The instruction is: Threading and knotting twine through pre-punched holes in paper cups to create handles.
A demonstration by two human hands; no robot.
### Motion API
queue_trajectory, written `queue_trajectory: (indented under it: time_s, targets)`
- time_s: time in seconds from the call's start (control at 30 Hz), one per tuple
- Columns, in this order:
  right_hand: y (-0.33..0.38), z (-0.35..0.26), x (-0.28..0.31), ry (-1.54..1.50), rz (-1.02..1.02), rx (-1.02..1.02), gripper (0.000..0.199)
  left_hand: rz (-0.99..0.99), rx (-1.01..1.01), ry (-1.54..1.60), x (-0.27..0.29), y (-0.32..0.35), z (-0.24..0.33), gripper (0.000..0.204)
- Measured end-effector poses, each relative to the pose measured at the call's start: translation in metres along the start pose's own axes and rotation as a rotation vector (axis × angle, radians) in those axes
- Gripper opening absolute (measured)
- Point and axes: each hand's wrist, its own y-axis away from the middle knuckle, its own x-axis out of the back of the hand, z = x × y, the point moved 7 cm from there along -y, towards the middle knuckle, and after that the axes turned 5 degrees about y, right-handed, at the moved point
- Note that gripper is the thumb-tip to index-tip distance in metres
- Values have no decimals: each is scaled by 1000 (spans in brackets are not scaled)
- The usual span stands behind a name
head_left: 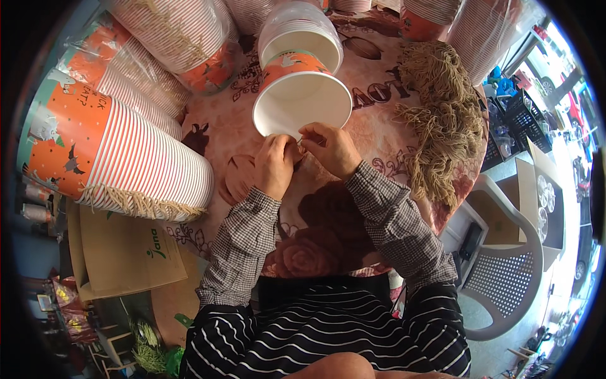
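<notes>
Watching from afar, I judge that too hard a pinch could crease the thin rim of the bucket (303, 104), and a knock could roll it, since it is tipped over. It lies on the tabletop (382, 129) at twelve o'clock, mouth toward me, white inside, orange and green outside. My left hand (276, 165) and right hand (334, 150) meet at its six-o'clock edge, fingers (314, 131) narrowed; I cannot tell what is between them.

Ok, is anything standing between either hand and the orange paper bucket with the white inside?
Nothing visible is in the way: the left hand and right hand meet at the near rim of that bucket. The tangled tan string pile lies off to the right.
</notes>
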Motion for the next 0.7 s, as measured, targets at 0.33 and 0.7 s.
queue_trajectory:
  time_s: [0.33, 0.7]
  targets:
    - [5, -10, 3, 298, 78, 229, 13, -131, 322, 288, -8, 3, -16, 7]
    - [6, -3, -11, 333, -96, 162, 12, -221, 434, 304, -8, 10, -25, 13]
